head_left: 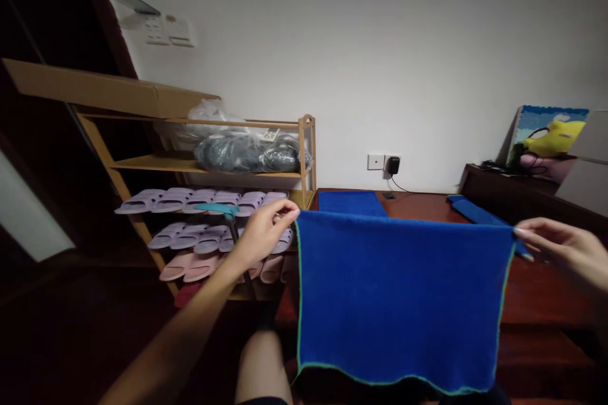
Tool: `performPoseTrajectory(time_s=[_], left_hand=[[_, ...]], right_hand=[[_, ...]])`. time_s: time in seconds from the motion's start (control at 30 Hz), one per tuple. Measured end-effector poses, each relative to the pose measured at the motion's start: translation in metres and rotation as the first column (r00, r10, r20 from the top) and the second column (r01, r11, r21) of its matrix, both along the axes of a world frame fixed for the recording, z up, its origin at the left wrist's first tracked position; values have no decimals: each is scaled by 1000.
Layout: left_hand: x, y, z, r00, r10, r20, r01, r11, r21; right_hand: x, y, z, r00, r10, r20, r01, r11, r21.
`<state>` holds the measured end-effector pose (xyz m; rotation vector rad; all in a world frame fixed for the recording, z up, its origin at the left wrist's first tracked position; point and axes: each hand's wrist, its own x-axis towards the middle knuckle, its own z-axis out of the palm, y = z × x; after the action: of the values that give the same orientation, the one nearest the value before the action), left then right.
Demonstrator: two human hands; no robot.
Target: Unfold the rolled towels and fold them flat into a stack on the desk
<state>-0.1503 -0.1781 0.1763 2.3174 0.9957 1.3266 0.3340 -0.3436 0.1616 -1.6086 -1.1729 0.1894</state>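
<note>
A blue cloth [403,297] with green stitched edges hangs stretched out in front of me, its top edge nearly level. My left hand [272,228] pinches its upper left corner between thumb and fingers. At the upper right corner, my right hand [565,245] grips the cloth in the same way. The lower edge hangs loose and wavy. Behind it, another piece of blue cloth [352,203] lies flat on the reddish-brown wooden table [427,205]. A further blue folded cloth [479,212] lies at the table's right side, partly behind my right hand.
A wooden rack [306,158] on the left holds several purple slippers [166,200], pink slippers [202,267] and plastic-wrapped bundles [237,152]. On top is a cardboard box [104,92]. A black adapter [393,165] is plugged into the wall. A yellow plush toy [555,139] sits at right.
</note>
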Motion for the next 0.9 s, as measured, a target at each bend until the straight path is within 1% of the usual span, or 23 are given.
performPoseTrajectory(time_s=[0.1, 0.17, 0.23, 0.33, 0.47, 0.57, 0.67, 0.77, 0.83, 0.9], left_hand=[[15, 27, -31, 998, -15, -68, 12, 999, -51], [26, 45, -49, 990, 11, -141, -22, 997, -75], [36, 63, -67, 971, 54, -231, -78, 992, -98], [48, 87, -92, 948, 76, -309, -121, 984, -130], [53, 106, -121, 930, 80, -358, -149, 974, -170], [54, 113, -132, 926, 80, -368, -152, 973, -172], [56, 121, -135, 931, 58, -360, -128, 976, -174], [57, 129, -137, 939, -39, -343, -37, 976, -214], [55, 133, -139, 933, -129, -337, 38, 964, -262], [51, 138, -143, 920, -196, -339, 90, 949, -303]], right_hand=[[10, 25, -29, 981, 119, -154, -135, 986, -97], [13, 44, -47, 972, 149, -179, -176, 973, -147], [14, 63, -65, 972, 168, -166, -198, 962, -187], [13, 90, -92, 977, 176, -121, -201, 947, -250], [18, 116, -124, 990, 138, 0, -128, 916, -381], [28, 131, -137, 988, 117, 101, -63, 898, -435], [37, 147, -140, 974, 91, 208, 10, 897, -443], [41, 158, -145, 951, 74, 300, 65, 900, -431], [41, 161, -150, 935, 82, 344, 81, 897, -434], [42, 161, -157, 921, 102, 375, 83, 891, -446]])
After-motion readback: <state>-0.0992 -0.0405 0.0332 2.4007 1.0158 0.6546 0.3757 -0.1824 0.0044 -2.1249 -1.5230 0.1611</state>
